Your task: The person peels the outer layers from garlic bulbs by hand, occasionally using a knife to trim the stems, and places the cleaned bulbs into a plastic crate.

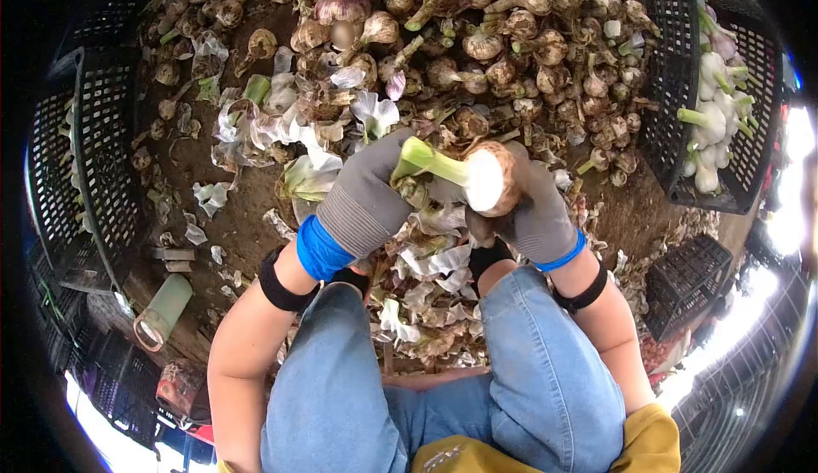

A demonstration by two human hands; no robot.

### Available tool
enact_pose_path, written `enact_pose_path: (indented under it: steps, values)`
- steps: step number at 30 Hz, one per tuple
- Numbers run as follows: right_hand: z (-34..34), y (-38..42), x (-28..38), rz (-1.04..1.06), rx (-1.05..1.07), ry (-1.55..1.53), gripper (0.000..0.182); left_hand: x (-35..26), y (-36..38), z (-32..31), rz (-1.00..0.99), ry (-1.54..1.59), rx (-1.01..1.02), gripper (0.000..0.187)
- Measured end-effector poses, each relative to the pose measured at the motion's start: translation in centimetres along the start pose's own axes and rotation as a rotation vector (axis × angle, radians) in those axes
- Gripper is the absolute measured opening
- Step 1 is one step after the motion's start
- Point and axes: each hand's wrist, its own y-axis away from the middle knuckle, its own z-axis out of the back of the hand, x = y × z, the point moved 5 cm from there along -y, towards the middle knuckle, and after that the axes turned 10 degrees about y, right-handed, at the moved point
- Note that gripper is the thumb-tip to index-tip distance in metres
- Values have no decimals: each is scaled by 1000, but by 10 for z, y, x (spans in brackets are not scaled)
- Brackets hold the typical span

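Both my hands wear grey gloves with blue cuffs. My left hand (366,196) grips the green stalk of a garlic bulb (481,179). My right hand (532,209) cups the bulb from the right side, where part of its skin is peeled back to clean white. The bulb is held above my knees in blue jeans. Loose papery garlic skins (426,268) lie heaped on the ground just below my hands.
A big pile of unpeeled, dirty garlic bulbs (511,38) covers the ground ahead. A black crate (673,89) at right holds cleaned white bulbs. Another black crate (94,158) stands at left, a smaller one (686,285) at lower right. A green cup (162,311) lies at lower left.
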Motion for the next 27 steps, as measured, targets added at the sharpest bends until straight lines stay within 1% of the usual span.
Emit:
enact_pose_path:
  steps: [1, 2, 3, 4, 5, 6, 7, 8, 10, 12, 14, 15, 16, 17, 18, 19, 20, 21, 22, 23, 25, 26, 27]
  values:
    - [-1, 1, -8, -148, 61, -281, 64, 0, -1, 1, 3, -102, 10, 36]
    - [-2, -4, -14, -273, -56, -210, 71, -3, -2, 1, 7, -203, 19, 36]
    - [3, -8, -11, -158, -140, -16, 68, -5, -4, 2, 11, -306, 21, 36]
    - [9, -11, -9, -61, -246, 207, 65, 3, -4, 2, -64, -263, 8, 34]
    - [14, -12, -6, 10, -371, 425, 62, 8, -4, 3, 17, -281, -11, 33]
    - [16, -5, 13, 292, -447, 811, 49, 12, -4, 4, 96, -297, -29, 33]
    - [9, -3, 20, 408, -447, 1040, 41, 16, -4, 4, 175, -312, -49, 32]
    - [1, 0, 27, 533, -475, 1263, 35, 19, -3, 4, 225, -395, -92, 27]
    - [-22, -4, 27, 419, -406, 1396, 31, 6, 0, -6, 128, -474, -66, 26]
    - [-22, -6, 25, 384, -324, 1364, 28, -1, 1, -10, 43, -567, -32, 27]
    - [-23, -4, 25, 315, -257, 1330, 26, 4, 2, 0, 59, -500, -92, 31]
    - [-23, 1, 26, 325, -231, 1198, 25, 7, 1, 6, 65, -467, -118, 33]
    - [-22, 5, 28, 337, -204, 1068, 25, 19, 0, 18, 240, -294, -183, 37]
    - [-20, 8, 30, 348, -177, 939, 24, 24, -3, 20, 215, -342, -162, 37]
    - [-17, 8, 25, 190, -133, 770, 38, 31, -4, 20, 192, -388, -138, 38]
    - [-13, 9, 24, 119, -149, 598, 41, 34, -4, 19, 168, -432, -115, 38]
    - [-9, 8, 25, 52, -163, 429, 44, 17, -3, 3, 173, -500, -17, 40]
    - [-6, 8, 24, -14, -177, 261, 47, 40, -1, -4, 131, -343, 89, 32]
    - [-5, 9, 21, 66, -119, -18, 34, 53, 1, -14, 318, -472, 294, 33]
    - [1, 10, 18, 74, -68, -168, 37, 62, 5, -23, 506, -595, 500, 35]
    - [6, 8, 23, 82, -81, -492, 35, 52, 30, -42, 433, -521, 662, 33]
    - [15, 1, 20, 101, -92, -549, 31, 27, 35, -49, 408, -375, 658, 32]
    - [30, -7, 6, 142, -111, -505, 33, 15, 40, -55, 158, -154, 668, 33]
